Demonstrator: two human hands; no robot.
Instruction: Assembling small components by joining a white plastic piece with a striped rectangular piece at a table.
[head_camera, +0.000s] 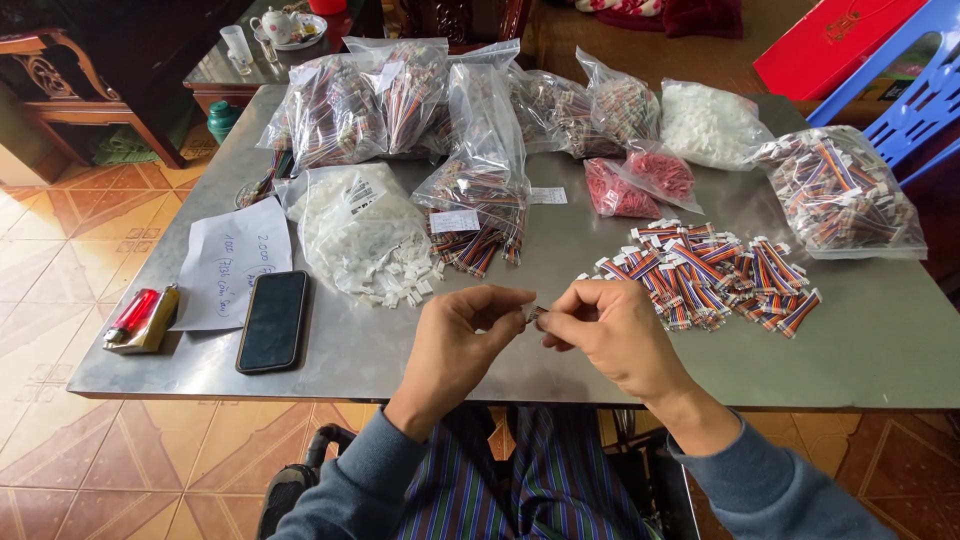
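Note:
My left hand (462, 335) and my right hand (605, 330) meet above the near edge of the steel table (880, 350). Together they pinch a small wire piece (535, 315) between fingertips; most of it is hidden by the fingers. Just right of my right hand lies a pile of short multicoloured ribbon cables with white connectors (715, 272). Ahead of my left hand, a clear bag spills small white plastic connectors (385, 255) onto the table. Another open bag of coloured cables (480, 215) lies beside it.
A black phone (273, 320), a handwritten paper sheet (232, 262) and a red lighter on a small box (140, 318) lie at the left. Several clear bags of cables (370, 100), white parts (708, 125) and red parts (640, 180) crowd the far side. A blue chair (915, 105) stands right.

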